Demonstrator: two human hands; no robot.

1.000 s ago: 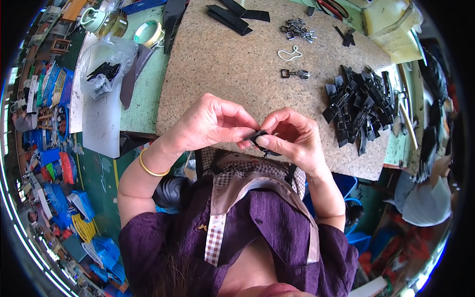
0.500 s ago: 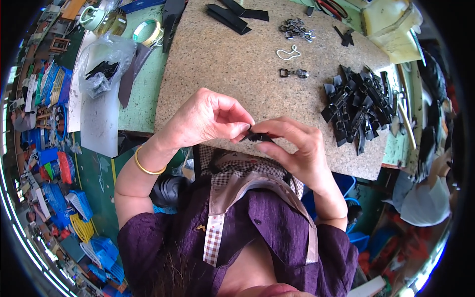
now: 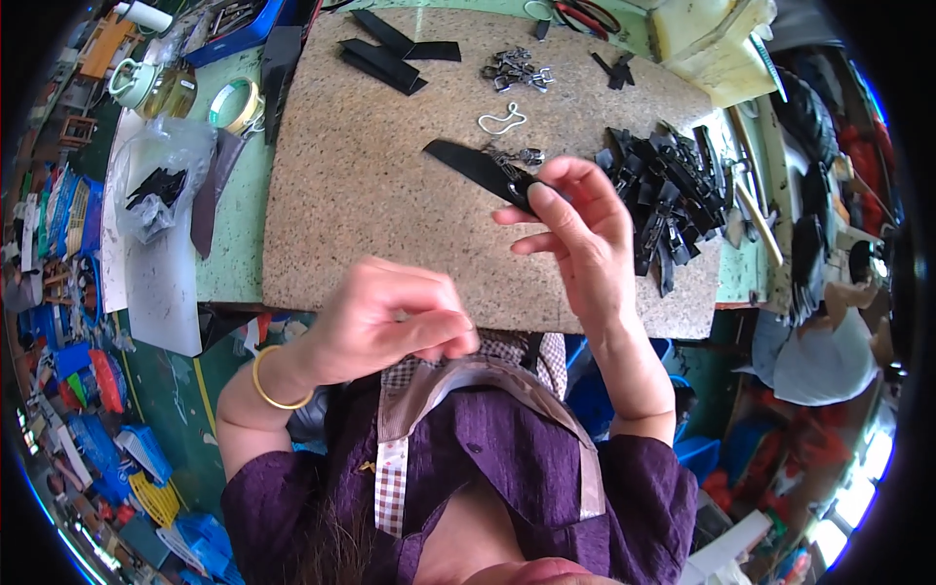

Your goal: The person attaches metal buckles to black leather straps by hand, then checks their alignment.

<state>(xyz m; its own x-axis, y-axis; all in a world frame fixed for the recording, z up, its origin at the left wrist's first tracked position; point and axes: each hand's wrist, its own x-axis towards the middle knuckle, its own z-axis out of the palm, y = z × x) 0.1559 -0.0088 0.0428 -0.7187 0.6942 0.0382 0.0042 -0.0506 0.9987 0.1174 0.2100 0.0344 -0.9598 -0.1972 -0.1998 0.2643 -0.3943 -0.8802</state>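
Observation:
My right hand (image 3: 595,239) is raised over the board, pinching a black strap (image 3: 466,164) between thumb and fingers. The strap's long end points to the upper left, and a small metal fitting seems to sit near the fingertips. Just beyond it lies a single metal snap hook (image 3: 532,156), partly hidden by the strap. My left hand (image 3: 395,322), blurred, is held closed near the board's front edge; whatever its fingers hold, if anything, is hidden. To the right of my right hand lies a heap of black straps with metal hooks (image 3: 673,185).
On the speckled board (image 3: 351,195) lie several flat black strips (image 3: 390,60), a pile of snap hooks (image 3: 513,70) and a white cord loop (image 3: 503,121). Left stand a tape roll (image 3: 234,104), a plastic bag (image 3: 161,180) and a glass jug (image 3: 161,90). A hammer (image 3: 753,210) lies right.
My hands have come apart. The right one has moved forward with the black strap, which now shows at length; the left has drawn back toward the front edge. The whole view has shifted slightly.

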